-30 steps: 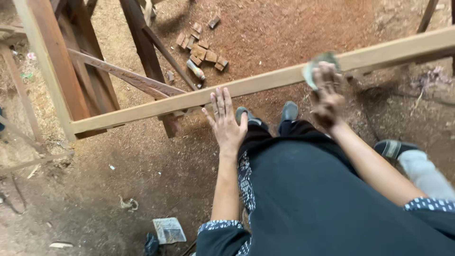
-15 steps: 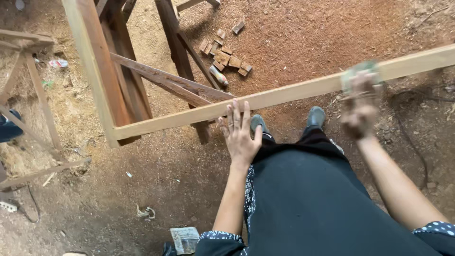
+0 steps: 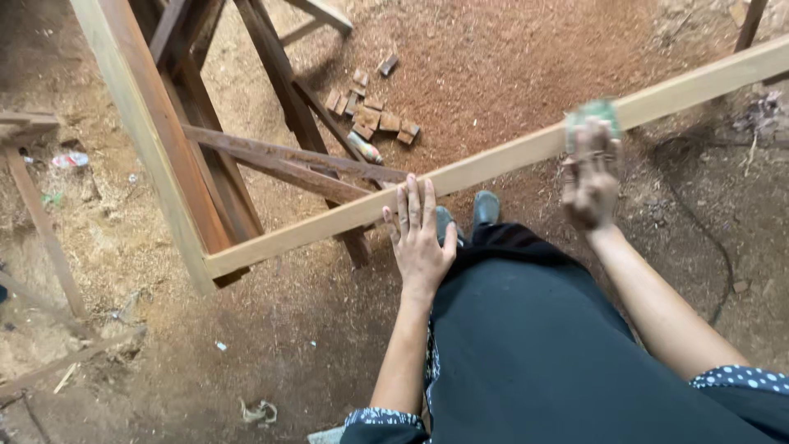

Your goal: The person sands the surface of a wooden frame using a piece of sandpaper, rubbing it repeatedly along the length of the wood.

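A pale wooden frame rail (image 3: 493, 161) runs from lower left to upper right in front of me. My left hand (image 3: 419, 238) lies flat and open, fingertips resting on the rail's near edge. My right hand (image 3: 590, 177) is blurred and presses a greenish piece of sandpaper (image 3: 590, 113) against the top of the rail, farther right. A second pale rail (image 3: 144, 123) joins the first at a corner at the lower left. My dark skirt and two shoes (image 3: 485, 207) show below the rail.
Darker wooden bars (image 3: 279, 156) cross under the frame. Several small wood blocks (image 3: 370, 115) lie on the sawdust-covered dirt floor beyond. More wooden pieces (image 3: 41, 214) stand at the left. Scraps of litter lie near the bottom edge.
My right hand with the sandpaper has slid along the rail. The view has shifted, so the frame corner sits lower and farther right. My left hand stays on the rail.
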